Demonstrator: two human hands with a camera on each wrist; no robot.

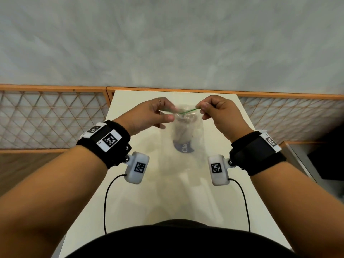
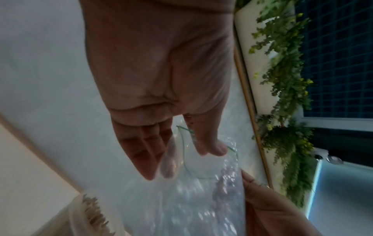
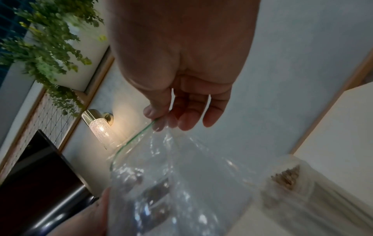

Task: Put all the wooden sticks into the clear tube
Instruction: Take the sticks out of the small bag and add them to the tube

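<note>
Both hands are up over the counter (image 1: 219,183), each pinching the top edge of one clear plastic bag (image 1: 186,135). The left hand (image 1: 149,114) grips the bag's left corner between thumb and fingers; the right hand (image 1: 219,112) pinches the right corner, and the green seal strip (image 1: 188,111) stretches between them. One bag, two hands, mouth pulled apart. The bag hangs down below the hands, and through the blur there's a brownish mass inside, likely the wooden sticks (image 1: 183,131), too smeared to count. In the right wrist view, one clear tube (image 3: 290,180) stands on the counter just beside the bag, with stick tips showing in it. Beyond the hands, a wall lamp (image 3: 98,126) glows and green plants (image 3: 50,47) hang down.
</note>
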